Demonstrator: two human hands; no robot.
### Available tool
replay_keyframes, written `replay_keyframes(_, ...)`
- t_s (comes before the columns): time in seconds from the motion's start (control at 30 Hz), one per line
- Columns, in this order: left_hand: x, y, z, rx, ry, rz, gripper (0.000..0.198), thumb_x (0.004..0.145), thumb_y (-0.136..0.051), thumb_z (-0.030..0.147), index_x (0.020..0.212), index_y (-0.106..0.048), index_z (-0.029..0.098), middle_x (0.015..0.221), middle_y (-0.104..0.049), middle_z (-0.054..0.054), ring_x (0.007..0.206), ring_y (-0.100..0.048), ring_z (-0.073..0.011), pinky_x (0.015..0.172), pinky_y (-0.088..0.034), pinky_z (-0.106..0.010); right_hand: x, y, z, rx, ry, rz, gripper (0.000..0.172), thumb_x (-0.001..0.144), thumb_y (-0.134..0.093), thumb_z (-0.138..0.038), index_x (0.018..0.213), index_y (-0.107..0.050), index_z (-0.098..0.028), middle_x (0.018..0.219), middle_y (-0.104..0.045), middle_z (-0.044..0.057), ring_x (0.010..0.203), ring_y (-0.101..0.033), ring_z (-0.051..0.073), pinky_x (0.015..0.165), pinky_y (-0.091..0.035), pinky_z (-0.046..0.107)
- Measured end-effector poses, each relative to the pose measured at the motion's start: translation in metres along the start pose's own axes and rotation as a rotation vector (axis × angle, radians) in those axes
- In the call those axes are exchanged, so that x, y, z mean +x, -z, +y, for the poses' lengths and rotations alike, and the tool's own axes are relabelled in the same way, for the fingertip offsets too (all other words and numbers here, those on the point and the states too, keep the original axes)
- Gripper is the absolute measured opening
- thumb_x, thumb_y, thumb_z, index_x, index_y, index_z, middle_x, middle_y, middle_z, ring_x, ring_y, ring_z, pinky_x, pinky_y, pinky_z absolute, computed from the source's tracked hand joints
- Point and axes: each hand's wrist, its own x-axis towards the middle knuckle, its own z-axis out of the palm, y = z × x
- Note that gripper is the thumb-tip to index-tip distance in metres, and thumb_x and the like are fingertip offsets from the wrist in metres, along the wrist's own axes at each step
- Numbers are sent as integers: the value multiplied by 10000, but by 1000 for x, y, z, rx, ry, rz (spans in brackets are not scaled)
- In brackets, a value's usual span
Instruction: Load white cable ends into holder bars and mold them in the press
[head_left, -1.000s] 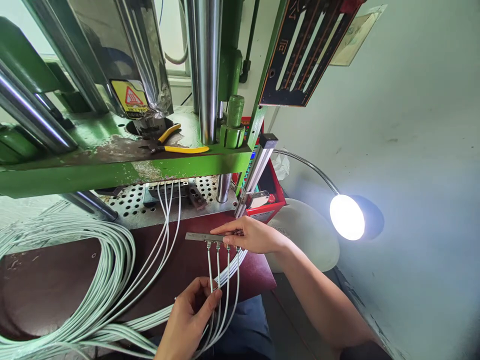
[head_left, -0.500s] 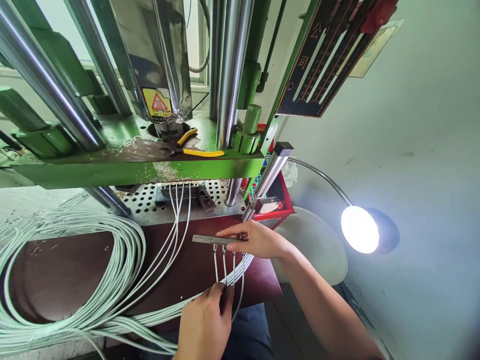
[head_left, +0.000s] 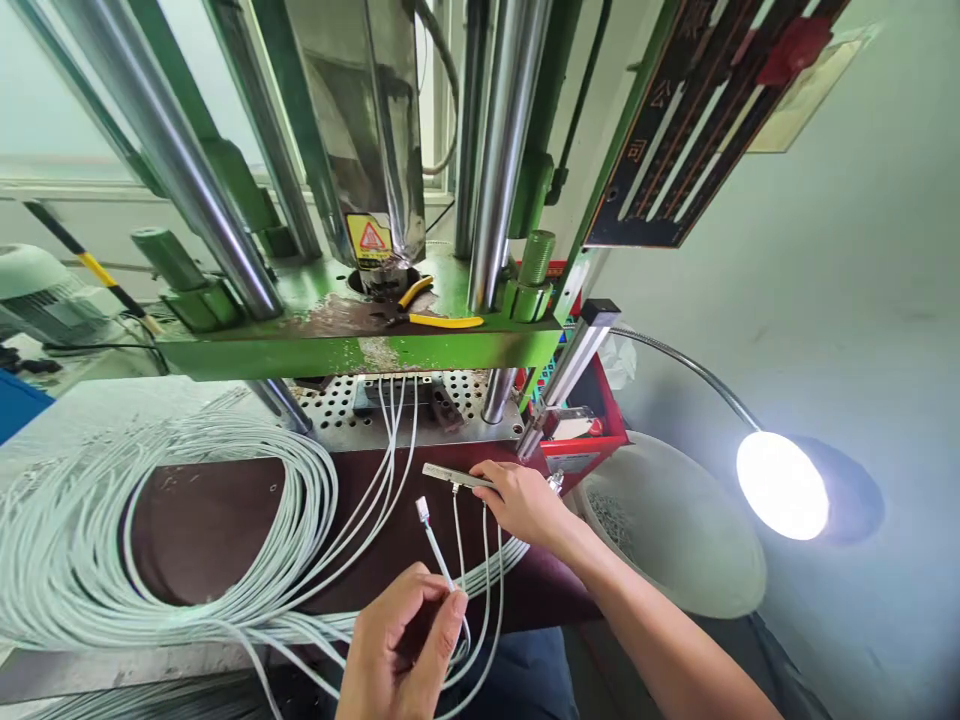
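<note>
My right hand (head_left: 521,502) grips a narrow metal bar (head_left: 448,474) over the dark red work surface (head_left: 202,525). Thin white cables (head_left: 486,545) hang from the bar's lower edge. My left hand (head_left: 401,648) is pinched on one white cable (head_left: 439,548), whose small connector tip (head_left: 422,509) stands free, off to the left of the bar. The other cable ends stay in the bar, partly hidden under my right fingers.
A green press (head_left: 360,345) with steel columns stands behind, with yellow-handled pliers (head_left: 439,318) on its deck. More white cables run into a fixture on the perforated plate (head_left: 390,400). A big cable coil (head_left: 150,540) lies left. A white bin (head_left: 675,530) and lit gooseneck lamp (head_left: 781,485) are right.
My left hand has drawn one cable out of the bar, and its connector now stands free. The view has swung left and up; the bar stays in my right hand.
</note>
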Motion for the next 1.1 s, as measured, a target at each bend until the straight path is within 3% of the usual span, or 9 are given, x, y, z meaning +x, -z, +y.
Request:
replay_keyframes(0.17,6,1,9,-241,19,-15,322,806,-631,534,720,-635,224,666,-620,-45,638,-545,-199,648,-449,-301,6,-18,-4,-268,145,118,167,949,-475,-198,978,-637,-173,978,-686,127,907,-612,241,778,-487,326)
replay_keyframes(0.27,6,3,11,-372,58,-43,328,825,-614,544,848,-649,219,622,-648,-28,596,-574,-194,657,-460,-318,3,-19,-8,-237,153,198,192,942,-455,-157,931,-646,-166,939,-680,129,892,-603,253,795,-500,366)
replay_keyframes(0.37,13,13,15,-386,-43,24,295,835,-631,494,816,-676,203,672,-680,-39,671,-603,-196,712,-454,-309,-14,-12,-27,98,159,255,243,981,-423,-236,1059,-643,-168,1007,-684,123,952,-616,253,856,-499,389)
replay_keyframes(0.47,31,31,20,-423,-128,104,254,826,-663,436,778,-692,189,706,-686,-40,744,-618,-192,759,-449,-292,-37,-7,-58,538,268,94,304,1016,-373,-346,1187,-594,-226,1065,-677,82,994,-636,206,876,-501,326)
replay_keyframes(0.53,46,44,21,-482,-142,174,225,791,-712,410,793,-696,186,688,-674,-21,738,-618,-171,765,-450,-275,-45,-10,-79,648,379,14,296,1013,-372,-369,1067,-627,-229,969,-679,72,961,-642,203,858,-497,311)
replay_keyframes(0.63,61,56,17,-555,-131,270,245,735,-768,411,828,-709,192,677,-670,4,714,-615,-140,765,-456,-248,-42,-18,-102,652,412,61,318,1006,-371,-362,852,-605,-213,827,-657,71,862,-630,213,818,-477,332)
replay_keyframes(0.7,62,57,10,-540,-86,258,280,726,-771,436,855,-726,192,691,-692,-6,733,-632,-150,765,-469,-251,-35,-22,-109,633,365,116,322,1006,-366,-347,791,-559,-207,816,-649,72,816,-609,211,785,-460,340)
replay_keyframes(0.87,47,47,-7,-400,-2,103,322,702,-779,469,804,-769,164,778,-754,-76,851,-676,-232,830,-509,-316,-28,-26,-114,667,403,221,232,1003,-384,-279,869,-560,-206,911,-656,67,857,-598,191,820,-431,322)
replay_keyframes(1.1,46,48,-13,-473,88,124,371,649,-800,491,776,-776,144,721,-769,-106,714,-712,-254,768,-562,-374,-25,-36,-128,491,413,431,287,1009,-322,-230,790,-505,-195,793,-634,55,743,-544,185,744,-391,318)
